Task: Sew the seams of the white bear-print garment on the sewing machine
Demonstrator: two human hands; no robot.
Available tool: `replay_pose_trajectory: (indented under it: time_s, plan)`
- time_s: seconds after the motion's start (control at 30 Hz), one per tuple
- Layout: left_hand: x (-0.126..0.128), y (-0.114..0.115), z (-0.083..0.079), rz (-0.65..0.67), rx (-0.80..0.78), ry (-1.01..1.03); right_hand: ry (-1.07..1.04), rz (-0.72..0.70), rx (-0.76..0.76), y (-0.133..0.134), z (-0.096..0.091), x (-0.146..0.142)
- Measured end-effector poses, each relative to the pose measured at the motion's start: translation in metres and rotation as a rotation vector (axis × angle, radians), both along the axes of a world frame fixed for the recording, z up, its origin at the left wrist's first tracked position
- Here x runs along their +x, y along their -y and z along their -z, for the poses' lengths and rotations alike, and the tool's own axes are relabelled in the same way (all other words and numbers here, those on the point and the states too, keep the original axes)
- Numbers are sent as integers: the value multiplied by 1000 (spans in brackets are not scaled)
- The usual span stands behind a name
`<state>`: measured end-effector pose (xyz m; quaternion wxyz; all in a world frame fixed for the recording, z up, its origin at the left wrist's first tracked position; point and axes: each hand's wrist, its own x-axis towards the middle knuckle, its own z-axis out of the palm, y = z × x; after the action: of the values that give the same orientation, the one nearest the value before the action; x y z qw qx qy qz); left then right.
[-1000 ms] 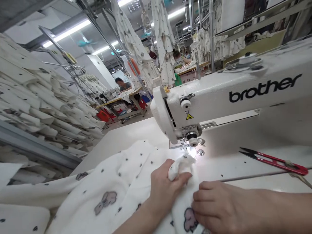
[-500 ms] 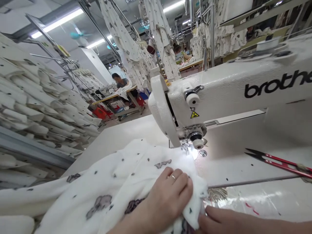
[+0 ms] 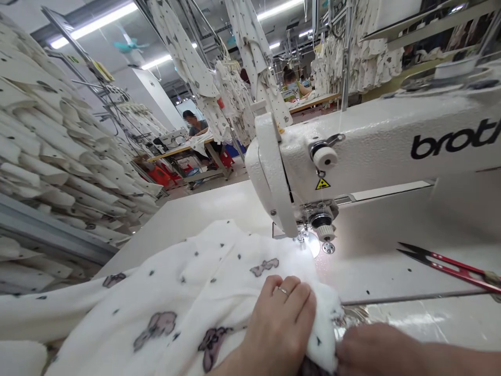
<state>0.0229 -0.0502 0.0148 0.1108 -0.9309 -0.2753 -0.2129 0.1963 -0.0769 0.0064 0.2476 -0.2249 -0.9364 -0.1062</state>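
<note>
A white sewing table (image 3: 211, 203) stretches beyond the left hand (image 3: 277, 324), its glossy front strip (image 3: 426, 318) running just past the right hand (image 3: 379, 350). White plush fabric (image 3: 183, 292) with mauve printed figures spreads over it, under the left hand and far out to that hand's left. Ahead of both hands stands an industrial sewing machine (image 3: 376, 141); on its flat bed (image 3: 360, 266), beyond and rightward of the right hand, lie red-handled thread snips (image 3: 450, 263).
</note>
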Motion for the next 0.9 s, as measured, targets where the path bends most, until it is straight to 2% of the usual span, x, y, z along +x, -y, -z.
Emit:
replay_pose_trajectory:
  time_s: [0.13,0.23,0.3,0.47,0.57,0.77,0.9]
  plan:
    - [-3,5,2,-39,-12,35,-84,17,-145,-18,-20,14]
    - [-8,5,3,-51,4,57,-75,6,-306,-27,-22,13]
    - [-12,5,5,-43,19,38,-34,37,-344,-28,-21,11]
    - [-12,-3,16,-57,134,67,13,60,-322,-29,-20,10]
    - [-10,-12,20,-45,132,86,-15,64,-324,-37,-20,10]
    - [-12,-27,17,-66,-4,94,-45,53,-342,-59,-15,10]
    - [-11,-36,10,-48,-114,92,-88,143,-296,-65,-9,12]
